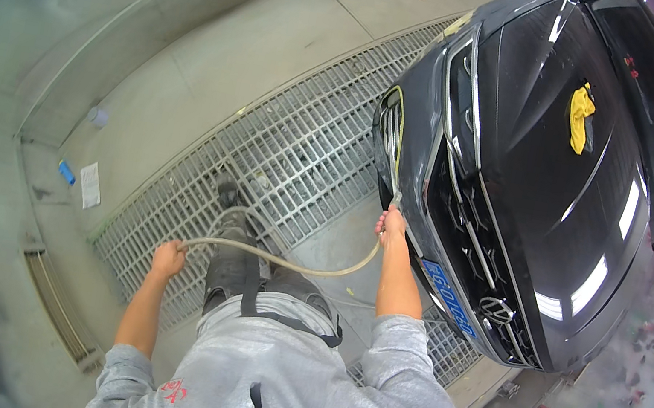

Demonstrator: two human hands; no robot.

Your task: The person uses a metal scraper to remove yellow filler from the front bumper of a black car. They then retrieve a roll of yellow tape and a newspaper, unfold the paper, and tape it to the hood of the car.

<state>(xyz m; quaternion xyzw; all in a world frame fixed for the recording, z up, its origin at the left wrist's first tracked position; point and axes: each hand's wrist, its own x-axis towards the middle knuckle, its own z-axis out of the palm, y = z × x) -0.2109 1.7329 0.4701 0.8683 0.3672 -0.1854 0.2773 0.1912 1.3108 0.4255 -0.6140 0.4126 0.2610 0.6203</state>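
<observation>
Sweatshirt (306, 378) foremost, hose (307, 271) curves between both grips (169, 257) (393, 222).

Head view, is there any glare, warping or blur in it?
Head view: white light reflections glare on the dark hood; head view: the floor grate looks bowed, and black fills the corners; head view: the hose, left hand and right hand look fairly sharp.
</observation>
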